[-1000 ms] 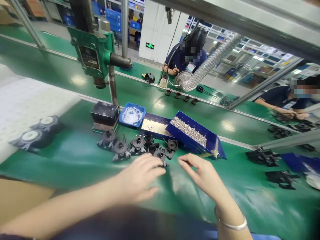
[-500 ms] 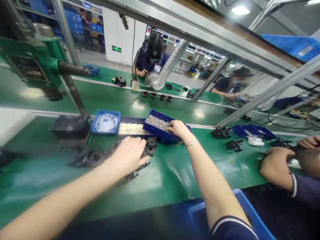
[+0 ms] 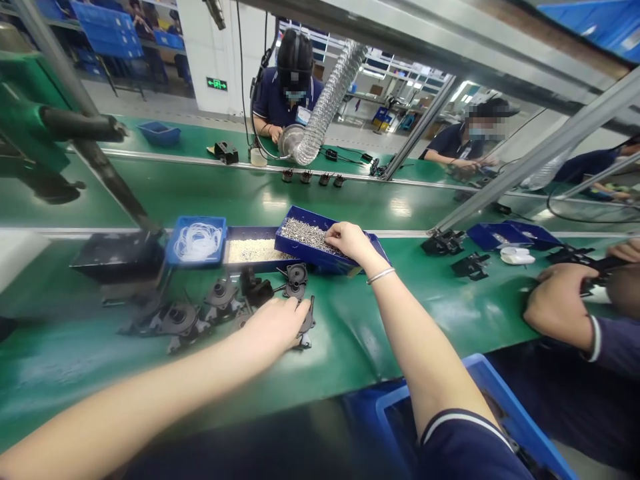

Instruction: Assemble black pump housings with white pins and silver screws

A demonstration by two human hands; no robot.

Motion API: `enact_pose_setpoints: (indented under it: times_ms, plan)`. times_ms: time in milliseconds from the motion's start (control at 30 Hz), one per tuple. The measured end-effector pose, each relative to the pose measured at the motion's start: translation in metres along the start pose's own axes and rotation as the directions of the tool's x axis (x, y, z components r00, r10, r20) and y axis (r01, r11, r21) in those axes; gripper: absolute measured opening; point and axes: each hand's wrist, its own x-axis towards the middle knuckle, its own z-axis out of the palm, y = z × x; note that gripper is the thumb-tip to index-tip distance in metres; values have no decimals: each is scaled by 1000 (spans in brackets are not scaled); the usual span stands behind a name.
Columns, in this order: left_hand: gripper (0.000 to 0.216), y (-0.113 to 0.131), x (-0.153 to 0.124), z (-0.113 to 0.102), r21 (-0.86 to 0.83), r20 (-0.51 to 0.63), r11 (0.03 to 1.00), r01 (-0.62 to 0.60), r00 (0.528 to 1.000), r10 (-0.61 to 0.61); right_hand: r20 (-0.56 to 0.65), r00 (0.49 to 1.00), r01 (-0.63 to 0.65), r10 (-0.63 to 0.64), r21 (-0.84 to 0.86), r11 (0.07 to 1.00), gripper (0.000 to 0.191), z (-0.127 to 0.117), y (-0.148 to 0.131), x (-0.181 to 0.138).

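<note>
My left hand (image 3: pixel 274 325) is curled round a black plastic part (image 3: pixel 306 325) on the green bench, tilting it up on edge. Several more black round parts (image 3: pixel 220 293) lie to its left and behind it. My right hand (image 3: pixel 350 241) reaches into a dark blue bin (image 3: pixel 295 250) of small silver screws (image 3: pixel 305 233), fingers bent down and pinching among them. A silver bangle sits on that wrist. What the fingertips hold is hidden.
A blue tray of white rings (image 3: pixel 197 241) and a bin of pale small parts (image 3: pixel 253 251) stand left of the screws. A black fixture (image 3: pixel 117 248) sits under a green press. A co-worker's hands (image 3: pixel 557 303) work at the right. A blue crate (image 3: pixel 480 400) is near my lap.
My right hand has gone from beside the left into the screw bin and stays there. The left hand has closed on a black part and tipped it up. The view swung right.
</note>
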Motion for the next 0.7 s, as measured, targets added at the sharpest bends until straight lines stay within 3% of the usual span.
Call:
enact_pose_setpoints:
  times_ms: [200, 333, 433, 567, 700]
  plan:
    - [91, 2, -2, 12, -153, 3, 984, 87, 996, -87, -173, 981, -57, 84, 153, 987, 8, -11, -3, -5]
    - [96, 9, -11, 29, -339, -117, 936, 90, 984, -137, -213, 974, 30, 78, 460, 888, 2, -34, -26, -42]
    - [94, 19, -17, 40, -453, -137, 885, 110, 972, -191, -91, 995, 89, -46, 559, 825, 3, -39, -42, -85]
    - [87, 29, -18, 57, -582, -175, 810, 78, 960, -218, 58, 951, 255, -304, 411, 875, 9, -17, -44, -129]
    - [84, 30, -14, 76, -703, -233, 711, 12, 941, -247, 158, 918, 304, -364, 309, 901, 13, 7, -37, -145]
